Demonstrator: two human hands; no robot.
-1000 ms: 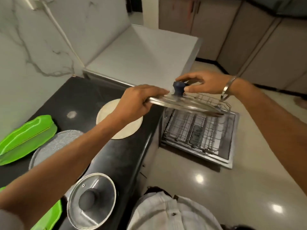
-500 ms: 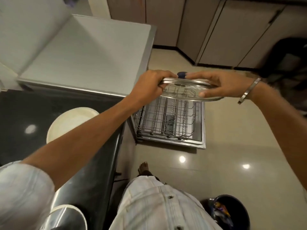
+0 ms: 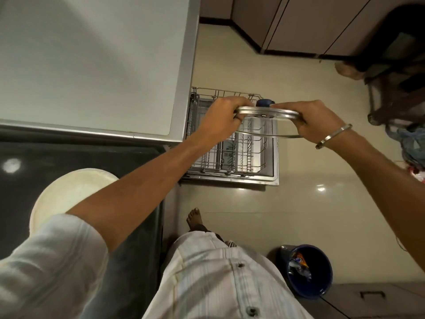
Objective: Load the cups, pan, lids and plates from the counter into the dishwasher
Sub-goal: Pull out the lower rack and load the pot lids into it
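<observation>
Left hand and right hand grip lid rim, fingers curled, above rack.

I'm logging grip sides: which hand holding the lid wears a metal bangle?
The right hand, gripping the glass lid at its right rim, has the bangle on its wrist; the left hand has a bare wrist.

One glass lid is held above one wire dishwasher rack, with two hands on it, the left hand and the right hand. Left of the rack, one cream plate lies on the counter. Toward the viewer from the rack, one dark blue bucket stands on the floor.
</observation>
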